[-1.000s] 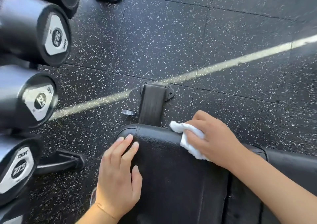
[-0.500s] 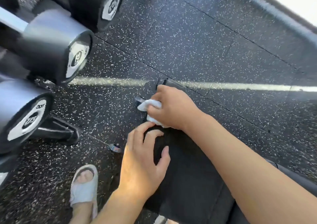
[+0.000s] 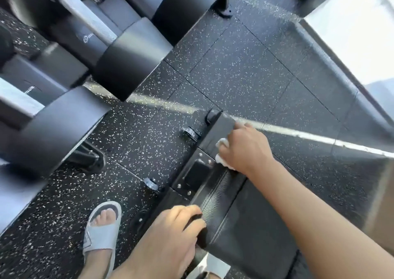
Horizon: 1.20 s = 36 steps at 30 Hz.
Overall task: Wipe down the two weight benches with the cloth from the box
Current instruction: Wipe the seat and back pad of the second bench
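- Here the right hand (image 3: 245, 148) grips the white cloth (image 3: 221, 150), bunched under the palm, at the far end of the weight bench (image 3: 241, 221), where the pad meets the metal frame piece (image 3: 217, 131).
- The cloth looks soft and light; it probably folds to any edge, so a wadded grip with fingers curled round it seems apt, though little of it shows past the knuckles.
- The left hand (image 3: 170, 240) rests on the near corner of the pad, fingers curled over the edge, likely steadying the bench.
- The pad appears textured and firm, so the cloth should drag slightly rather than slip.
- A bolted bracket (image 3: 196, 175) and small wheels (image 3: 190, 134) sit just beside the wiping spot and could snag the cloth.
- Dumbbells (image 3: 132, 65) on a rack crowd the left side, near the bench end.
- A foot in a grey sandal (image 3: 102, 234) stands on the speckled floor (image 3: 234, 69) beside the bench.
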Tool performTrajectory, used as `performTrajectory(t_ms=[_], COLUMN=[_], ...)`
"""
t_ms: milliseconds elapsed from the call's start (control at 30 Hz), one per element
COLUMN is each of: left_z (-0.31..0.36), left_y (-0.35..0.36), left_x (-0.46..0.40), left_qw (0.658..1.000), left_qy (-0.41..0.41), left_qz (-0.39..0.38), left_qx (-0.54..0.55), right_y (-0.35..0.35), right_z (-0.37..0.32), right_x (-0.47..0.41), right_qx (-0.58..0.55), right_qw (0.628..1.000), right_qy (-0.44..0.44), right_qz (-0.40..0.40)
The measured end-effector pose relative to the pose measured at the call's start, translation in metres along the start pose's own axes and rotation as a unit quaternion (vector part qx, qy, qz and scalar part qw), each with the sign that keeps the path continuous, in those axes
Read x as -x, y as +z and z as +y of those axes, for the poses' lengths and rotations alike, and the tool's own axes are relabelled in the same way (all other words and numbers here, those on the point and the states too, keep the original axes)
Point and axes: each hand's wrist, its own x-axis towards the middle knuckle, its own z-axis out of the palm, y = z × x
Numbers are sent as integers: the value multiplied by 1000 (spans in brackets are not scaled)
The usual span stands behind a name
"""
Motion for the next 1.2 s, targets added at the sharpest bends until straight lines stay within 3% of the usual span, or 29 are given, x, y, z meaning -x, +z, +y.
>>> performTrajectory(t_ms=[67,200,267,333,400,500,567,700,767,867,933,1033,1100,1200], left_z=[-12,-33,-40,-42,-41,-36,-31,-22,-15,0,12,32,41,56], left_y=[-16,-47,-55,-60,-60,-59,-60,-66,-69,-64,-58,-39,-25,2], left_x=[-3,2,12,20,21,15,10,1,-5,-18,-32,-63,-87,-122], left_qw=[1000,998,999,1000,1000,1000,1000,1000,1000,999,996,989,983,966], left_qy=[22,34,31,9,-8,-17,-22,-18,-4,20,45,97,129,178], left_qz=[-6,-8,-10,-15,-9,3,0,-10,-11,-17,-22,-40,-41,-58], left_qx=[-12,-45,-39,-20,-3,-4,2,-18,-28,-47,-69,-102,-125,-176], right_y=[7,36,40,36,30,16,24,61,77,89,97,116,129,145], right_z=[-27,-105,-119,-103,-68,-34,-51,-110,-111,-81,-51,3,30,25], right_x=[12,90,114,108,79,51,66,142,173,195,202,219,234,245], right_qx=[16,-40,-34,-22,-12,3,-14,-48,-38,-68,-118,-135,-178,-224], right_qw=[998,974,965,977,992,995,993,981,975,968,965,952,917,860], right_qy=[-53,-188,-222,-202,-122,-17,-27,-158,-202,-189,-139,50,219,335], right_qz=[-2,-116,-132,-70,29,98,114,98,84,150,187,271,283,312])
